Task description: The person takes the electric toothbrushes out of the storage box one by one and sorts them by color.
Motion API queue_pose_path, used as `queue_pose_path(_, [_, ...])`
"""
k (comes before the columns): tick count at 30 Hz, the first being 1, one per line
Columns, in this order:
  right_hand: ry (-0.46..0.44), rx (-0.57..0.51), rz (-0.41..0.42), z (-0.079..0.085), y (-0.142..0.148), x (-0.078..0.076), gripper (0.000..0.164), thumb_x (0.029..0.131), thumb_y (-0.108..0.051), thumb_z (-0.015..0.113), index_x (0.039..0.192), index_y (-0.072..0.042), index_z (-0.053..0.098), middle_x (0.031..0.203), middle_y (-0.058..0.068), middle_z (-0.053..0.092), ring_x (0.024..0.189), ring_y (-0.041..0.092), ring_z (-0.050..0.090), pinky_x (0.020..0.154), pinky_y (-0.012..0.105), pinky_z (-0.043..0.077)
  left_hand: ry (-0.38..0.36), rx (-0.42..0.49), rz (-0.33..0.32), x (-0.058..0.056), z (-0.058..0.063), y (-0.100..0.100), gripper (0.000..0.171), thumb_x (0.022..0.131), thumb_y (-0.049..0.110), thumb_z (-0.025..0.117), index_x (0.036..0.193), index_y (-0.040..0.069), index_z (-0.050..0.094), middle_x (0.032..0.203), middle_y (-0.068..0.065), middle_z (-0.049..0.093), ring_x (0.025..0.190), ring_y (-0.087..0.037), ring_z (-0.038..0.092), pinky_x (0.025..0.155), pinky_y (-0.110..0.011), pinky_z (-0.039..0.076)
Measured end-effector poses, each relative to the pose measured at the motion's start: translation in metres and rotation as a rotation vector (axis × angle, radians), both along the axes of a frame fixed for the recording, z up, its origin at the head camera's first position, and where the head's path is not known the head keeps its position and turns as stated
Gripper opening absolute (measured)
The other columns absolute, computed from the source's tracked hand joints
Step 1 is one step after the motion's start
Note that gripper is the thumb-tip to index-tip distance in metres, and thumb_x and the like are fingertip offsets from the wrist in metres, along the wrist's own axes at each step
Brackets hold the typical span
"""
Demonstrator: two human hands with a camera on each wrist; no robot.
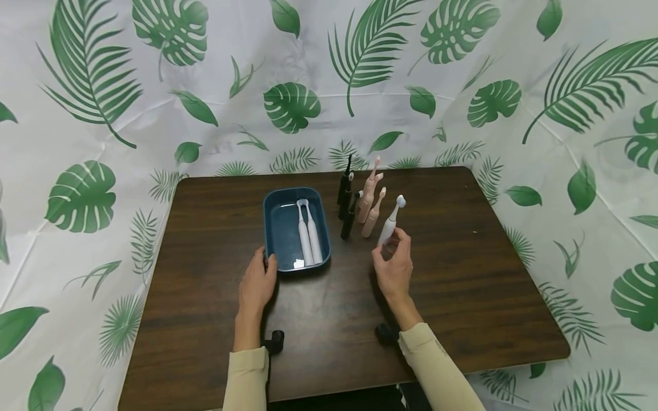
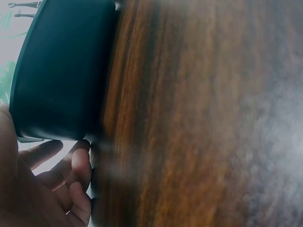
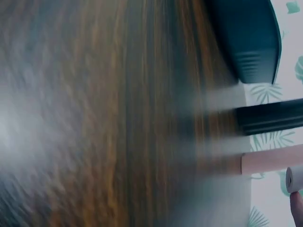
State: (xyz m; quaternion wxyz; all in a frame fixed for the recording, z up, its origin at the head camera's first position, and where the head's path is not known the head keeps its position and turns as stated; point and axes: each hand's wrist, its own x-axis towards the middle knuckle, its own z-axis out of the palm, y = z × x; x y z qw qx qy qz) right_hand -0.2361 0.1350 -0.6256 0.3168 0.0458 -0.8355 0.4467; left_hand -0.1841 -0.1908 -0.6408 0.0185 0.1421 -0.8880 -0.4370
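Note:
In the head view my right hand (image 1: 394, 268) pinches a white electric toothbrush (image 1: 388, 228) by its lower handle, head upward and leaning right. The right wrist view shows the round base of this toothbrush (image 3: 294, 178) off the table, with a fingertip against it. My left hand (image 1: 257, 282) holds the near left corner of a dark blue tray (image 1: 267, 228). Its thumb is at the rim, and in the left wrist view its fingers curl beside the tray wall (image 2: 61, 71). Two white electric toothbrushes (image 1: 305, 242) lie side by side in the tray, heads away from me.
Several black electric toothbrushes (image 1: 348, 222) stand upright right of the tray. Beside them stand several pink ones (image 1: 371, 220), close to the held toothbrush. All rest on a dark wooden table (image 1: 329, 331), with a leaf-patterned cloth (image 1: 226, 125) behind it.

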Motion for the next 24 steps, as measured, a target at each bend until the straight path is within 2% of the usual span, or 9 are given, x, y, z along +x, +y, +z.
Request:
queue_pose_path(5, [-0.004,-0.027,0.003,0.002,0.005,-0.01,0.055,0.092,0.003,0.07,0.143,0.0,0.05,0.124,0.022,0.064,0.103,0.037,0.072,0.083,0.055,0.062,0.001,-0.003,-0.002,0.0,0.0,0.0,0.059,0.112,0.05,0.039,0.16,0.015,0.045,0.138,-0.014,0.065,0.12,-0.038,0.065,0.098,-0.061,0.05])
queue_pose_path(14, [-0.056,-0.095,0.011,0.013,0.01,-0.025,0.057,0.095,0.001,0.07,0.147,-0.003,0.047,0.125,0.021,0.064,0.108,0.036,0.069,0.083,0.052,0.061,0.005,0.005,0.002,0.001,0.0,-0.002,0.057,0.112,0.049,0.04,0.158,0.015,0.047,0.139,-0.013,0.066,0.121,-0.038,0.065,0.099,-0.062,0.05])
queue_pose_path(24, [-0.085,-0.089,0.041,0.018,0.017,-0.055,0.055,0.098,-0.002,0.068,0.147,-0.004,0.045,0.132,0.02,0.063,0.11,0.032,0.067,0.086,0.046,0.061,0.021,0.001,0.015,0.0,0.0,-0.001,0.054,0.112,0.05,0.04,0.153,0.016,0.051,0.13,-0.013,0.068,0.112,-0.037,0.065,0.094,-0.06,0.05])
